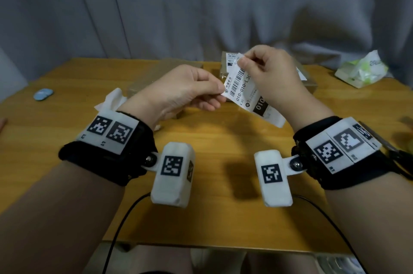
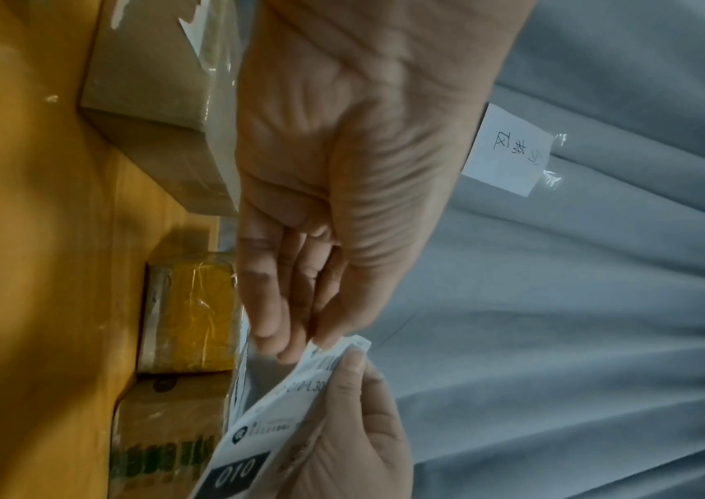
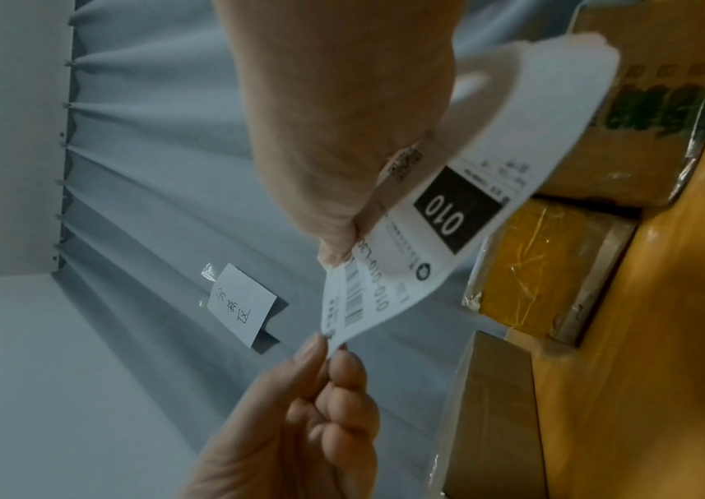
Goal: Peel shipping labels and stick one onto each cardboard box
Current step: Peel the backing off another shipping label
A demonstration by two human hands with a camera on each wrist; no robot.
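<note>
A white shipping label [image 1: 245, 92] with a barcode and a black "010" block hangs in the air above the table, between both hands. My left hand [image 1: 220, 97] pinches its near-left corner between thumb and fingers. My right hand [image 1: 242, 61] pinches the top edge beside the barcode, and the rest of the sheet trails under that palm. The wrist views show the same label [image 3: 427, 243], pinched by the left hand [image 3: 329, 351] and the right hand [image 3: 337, 250]. Below lie a plain cardboard box [image 2: 158, 111], a yellow-taped box [image 2: 196, 317] and a green-printed box [image 2: 162, 439].
Crumpled white paper [image 1: 111, 99] lies behind my left wrist. Small blue discs [image 1: 43, 94] sit at the far left, a green-and-white bag [image 1: 362, 70] at the back right, and scissors [image 1: 400, 155] at the right edge. A grey curtain [image 1: 201, 5] carrying a taped note [image 2: 508, 148] closes the back.
</note>
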